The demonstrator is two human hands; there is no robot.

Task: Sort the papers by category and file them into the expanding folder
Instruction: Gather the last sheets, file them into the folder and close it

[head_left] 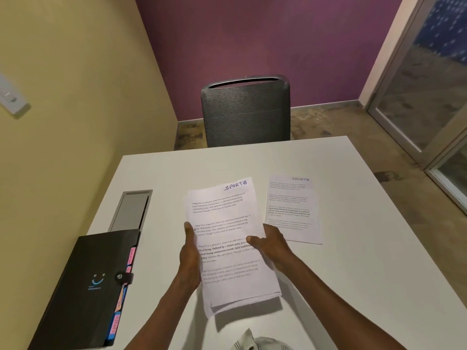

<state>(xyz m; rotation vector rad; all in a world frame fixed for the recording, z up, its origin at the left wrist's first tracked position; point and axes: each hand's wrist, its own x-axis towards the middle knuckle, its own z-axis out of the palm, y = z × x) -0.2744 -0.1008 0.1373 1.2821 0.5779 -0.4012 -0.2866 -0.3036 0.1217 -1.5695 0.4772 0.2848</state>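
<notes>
Lying shut at the left of the white table [156, 173] is the black folder [83, 286], with colored tabs poking out. Next, the left hand [189, 258] grips the left edge of a stack of papers [227, 238] marked SPORTS. The right hand [271, 245] pinches its right edge. Farther right, one SPORTS sheet [293, 210] lies flat.

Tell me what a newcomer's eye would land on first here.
First, the stack of papers held above the middle of the white table by the left hand and right hand, its top sheet marked SPORTS. Next, a single SPORTS sheet lying flat to the right, and the closed black expanding folder at the left edge.
</notes>
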